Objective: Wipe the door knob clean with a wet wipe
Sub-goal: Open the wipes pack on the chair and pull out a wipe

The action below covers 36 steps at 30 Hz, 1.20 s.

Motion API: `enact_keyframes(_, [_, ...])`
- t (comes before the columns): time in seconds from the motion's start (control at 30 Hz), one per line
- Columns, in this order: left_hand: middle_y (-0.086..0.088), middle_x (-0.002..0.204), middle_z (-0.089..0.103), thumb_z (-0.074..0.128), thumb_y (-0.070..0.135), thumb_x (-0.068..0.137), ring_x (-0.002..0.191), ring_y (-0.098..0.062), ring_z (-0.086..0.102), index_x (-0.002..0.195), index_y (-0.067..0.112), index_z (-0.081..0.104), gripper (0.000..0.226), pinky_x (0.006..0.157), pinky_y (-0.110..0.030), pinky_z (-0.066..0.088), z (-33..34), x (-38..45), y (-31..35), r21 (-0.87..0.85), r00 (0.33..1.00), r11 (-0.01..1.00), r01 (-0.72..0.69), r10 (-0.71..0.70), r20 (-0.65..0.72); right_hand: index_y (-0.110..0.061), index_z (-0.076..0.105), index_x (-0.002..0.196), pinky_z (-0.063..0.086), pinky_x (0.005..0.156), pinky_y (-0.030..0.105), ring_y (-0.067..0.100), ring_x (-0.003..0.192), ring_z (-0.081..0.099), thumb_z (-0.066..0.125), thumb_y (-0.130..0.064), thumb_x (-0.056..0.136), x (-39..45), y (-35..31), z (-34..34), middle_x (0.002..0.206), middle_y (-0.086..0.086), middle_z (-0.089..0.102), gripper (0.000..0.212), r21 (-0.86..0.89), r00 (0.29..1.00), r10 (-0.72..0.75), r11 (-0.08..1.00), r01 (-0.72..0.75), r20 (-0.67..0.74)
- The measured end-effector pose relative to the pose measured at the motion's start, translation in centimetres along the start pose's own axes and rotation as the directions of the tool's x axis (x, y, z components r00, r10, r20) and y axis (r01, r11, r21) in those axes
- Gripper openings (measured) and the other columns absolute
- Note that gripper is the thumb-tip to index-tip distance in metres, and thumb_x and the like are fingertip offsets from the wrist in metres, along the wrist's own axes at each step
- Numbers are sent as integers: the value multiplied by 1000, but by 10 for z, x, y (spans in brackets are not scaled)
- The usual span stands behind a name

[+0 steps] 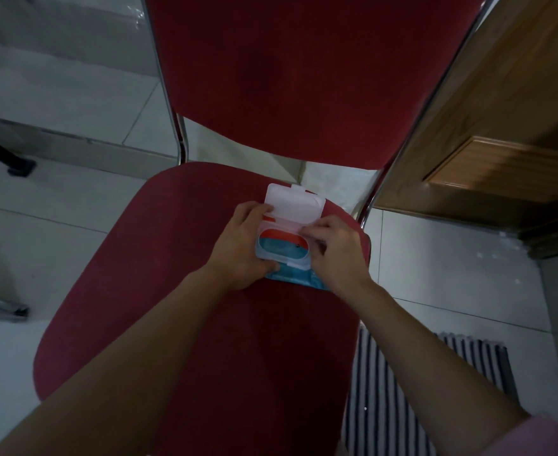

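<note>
While the flip lid stands raised, both hands close on a wet wipe pack on a red chair seat.

Wet wipe pack (pixel 282 255): flat, blue soft wrap with a clear plastic frame on top; inside the frame an oval opening, orange above, blue below; lying toward the rear right of the chair seat (pixel 159 274).
Lid (pixel 293 203): translucent white, hinged open, tilted toward the chair back (pixel 303 77).
Left hand (pixel 241 248): fingers curled round the pack's left edge, thumb on its near side.
Right hand (pixel 336 251): fingers bent, pinching at the frame's right end; what they grasp cannot be told.
Right of the chair: wooden door (pixel 507 133), striped mat (pixel 402 390).
</note>
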State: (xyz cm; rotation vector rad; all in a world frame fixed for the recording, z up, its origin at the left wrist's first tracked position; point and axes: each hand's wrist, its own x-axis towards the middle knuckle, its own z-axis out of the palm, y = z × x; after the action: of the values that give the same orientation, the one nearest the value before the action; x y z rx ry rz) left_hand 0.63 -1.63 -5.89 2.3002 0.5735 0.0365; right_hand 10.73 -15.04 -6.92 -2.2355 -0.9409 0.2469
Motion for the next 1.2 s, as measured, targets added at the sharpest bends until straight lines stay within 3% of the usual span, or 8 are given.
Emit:
enact_keyframes(0.13, [-7,140,28,82,13,58,124,-21,37,135,12,33,91,96,-21,32,1,1,-1,-5,1000,1000,12,-12,10,-4,72,94,41,75,19,25,86,60,63,4,78,3,0,-5,95,18,64,20,20,998,-28,999,27,59])
enact_keyframes(0.33, [-8,141,27,81,13,58,126,-21,35,137,12,31,93,100,-23,32,1,1,1,-5,999,1000,28,-27,24,-6,72,97,28,72,-7,11,89,47,72,-6,73,5,-3,-7,103,12,57,24,23,994,50,998,-52,102])
enact_keyframes(0.57, [-5,139,33,73,24,72,123,-20,38,135,15,35,74,101,-26,32,3,3,6,-60,997,996,68,-69,-23,-9,74,91,33,69,-3,7,90,44,71,-3,74,6,-2,-9,99,1,48,19,18,984,65,997,-69,167])
enact_keyframes(0.8, [-3,138,36,73,19,72,121,-21,40,133,17,39,70,95,-21,30,12,5,4,1,992,995,97,-97,-85,-9,73,95,38,80,24,24,97,47,69,-9,76,15,1,-15,105,15,51,20,-139,944,-105,978,156,314])
enact_keyframes(0.87, [-3,138,36,73,20,72,121,-20,40,133,17,38,70,95,-21,30,10,5,5,2,992,995,96,-95,-80,-10,75,87,48,69,34,32,88,52,68,-12,73,13,1,-15,94,17,54,16,-180,938,-180,954,239,295])
enact_keyframes(0.97, [-2,137,37,73,19,71,120,-19,42,131,17,41,68,93,-20,32,9,3,7,-18,991,995,97,-98,-88,-8,74,75,46,57,30,33,73,56,64,-11,70,10,1,-10,79,15,57,12,-219,934,-255,924,312,251])
enact_keyframes(1.1, [-1,130,42,77,25,66,112,-15,47,114,14,54,54,87,-20,36,10,2,7,-21,993,998,67,-69,-98,-4,66,79,54,62,40,32,75,56,60,-6,79,15,-1,-1,81,16,59,7,-169,933,-251,939,300,260])
enact_keyframes(1.2, [-2,123,50,73,23,73,101,-10,52,93,8,62,26,84,-18,40,11,2,7,-107,985,992,67,-83,-150,-4,58,85,51,64,47,30,73,57,52,-12,86,16,-8,1,81,15,63,10,-17,973,-164,985,169,161])
